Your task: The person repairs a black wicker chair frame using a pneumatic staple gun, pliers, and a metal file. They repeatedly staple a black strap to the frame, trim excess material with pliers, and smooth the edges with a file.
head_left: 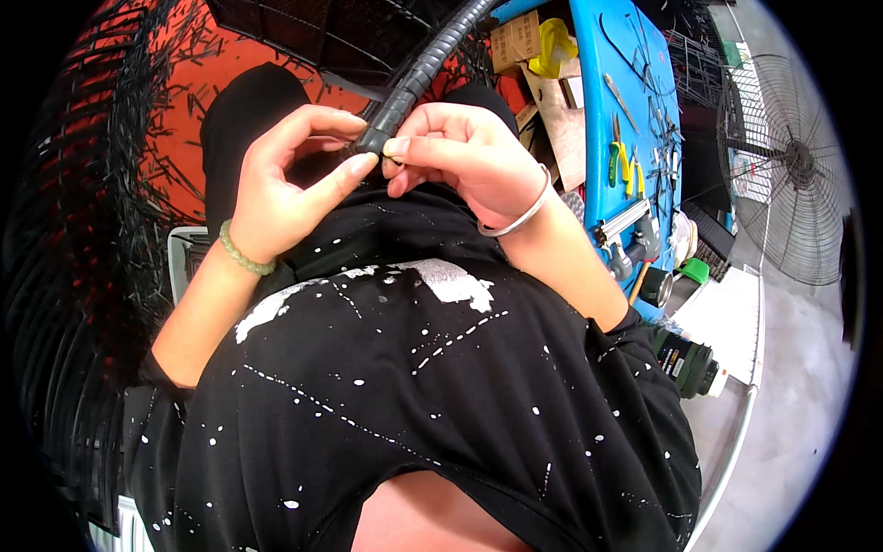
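Observation:
A black tube [418, 83], wrapped in a spiral of flat black strip, comes down from the top to its rounded end above my lap. On the left side of that end, my left hand [285, 179] curves round it, thumb and forefinger bracing it. My right hand [464, 156] is closed on the other side, its thumb and forefinger pinched at the tube's tip. Whatever lies in that pinch is small and dark and too hidden to name. A loose dark strip [354, 87] sticks out left of the tube.
Black cut strips litter the red surface [198, 74] ahead, and dense black strips [83, 230] hang at left. A blue table [598, 110] at right bears green-handled pliers [614, 156], yellow-handled pliers [633, 175] and a clamp-like metal tool [625, 221]. Cardboard [556, 110] and a large fan [791, 156] stand nearby.

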